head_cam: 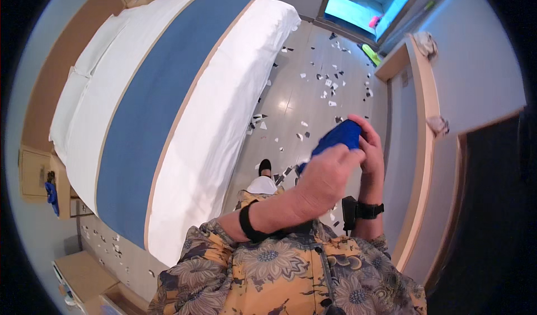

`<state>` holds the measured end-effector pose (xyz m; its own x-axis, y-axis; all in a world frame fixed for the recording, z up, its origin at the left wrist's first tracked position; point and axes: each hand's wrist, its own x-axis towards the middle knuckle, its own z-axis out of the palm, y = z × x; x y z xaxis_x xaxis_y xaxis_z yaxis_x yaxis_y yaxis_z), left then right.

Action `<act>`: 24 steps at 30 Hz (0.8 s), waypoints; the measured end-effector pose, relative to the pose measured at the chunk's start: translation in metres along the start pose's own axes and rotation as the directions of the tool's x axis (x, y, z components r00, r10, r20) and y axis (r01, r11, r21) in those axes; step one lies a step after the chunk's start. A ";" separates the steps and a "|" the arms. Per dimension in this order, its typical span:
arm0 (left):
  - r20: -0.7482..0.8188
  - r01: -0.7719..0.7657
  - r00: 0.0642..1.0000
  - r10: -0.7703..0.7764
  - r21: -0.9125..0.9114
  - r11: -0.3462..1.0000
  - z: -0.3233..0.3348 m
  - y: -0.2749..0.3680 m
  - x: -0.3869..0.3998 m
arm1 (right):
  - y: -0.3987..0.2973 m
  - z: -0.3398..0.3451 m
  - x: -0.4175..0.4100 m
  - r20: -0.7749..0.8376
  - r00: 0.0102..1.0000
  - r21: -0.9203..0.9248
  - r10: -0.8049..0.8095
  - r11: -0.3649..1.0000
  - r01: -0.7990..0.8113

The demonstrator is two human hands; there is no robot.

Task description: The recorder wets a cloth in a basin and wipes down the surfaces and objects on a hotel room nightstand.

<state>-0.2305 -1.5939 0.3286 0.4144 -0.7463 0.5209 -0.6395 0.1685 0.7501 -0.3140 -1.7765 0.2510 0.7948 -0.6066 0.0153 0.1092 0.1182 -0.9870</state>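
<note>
A piece of blue cloth (342, 137) is held up between both hands, in front of my chest and above the floor. My left hand (322, 172), on the arm that comes from the left of the picture, grips its near edge with bent fingers and is slightly blurred. My right hand (370, 145) is behind the cloth at the right, its fingers curled over the far edge. Both wrists or forearms wear black straps, and a small black device hangs at the right wrist. Part of the cloth is hidden behind my left hand.
Torn paper scraps (328, 82), white and black, lie scattered over the floor. A made bed (201, 105) with a blue runner fills the left. On the wooden ledge (426, 88) at the right lie two crumpled cloths. A yellow-green object (371, 55) lies near the doorway. Another blue cloth (51, 197) hangs at the nightstand.
</note>
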 end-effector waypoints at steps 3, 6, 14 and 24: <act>0.080 -0.151 0.987 0.142 0.122 0.981 0.014 -0.014 0.023 | -0.016 0.021 0.027 -0.043 0.995 0.142 0.087 0.987 -0.080; 0.070 -0.375 0.926 0.372 0.301 0.877 0.027 -0.027 0.066 | -0.041 0.039 0.062 -0.203 0.969 0.315 0.142 0.946 -0.072; 0.082 -0.379 0.923 0.376 0.368 0.849 0.043 -0.078 0.145 | -0.029 -0.004 0.163 -0.201 0.979 0.256 -0.014 0.964 0.067; -0.168 0.100 0.982 -0.090 0.051 0.994 0.020 -0.215 0.288 | -0.006 -0.088 0.313 -0.108 0.972 -0.384 -0.210 0.910 0.154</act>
<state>0.0135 -1.8582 0.3096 0.5732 -0.6397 0.5120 -0.6271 0.0598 0.7767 -0.1189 -2.0365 0.2477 0.6849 -0.6993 0.2046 -0.0076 -0.2876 -0.9577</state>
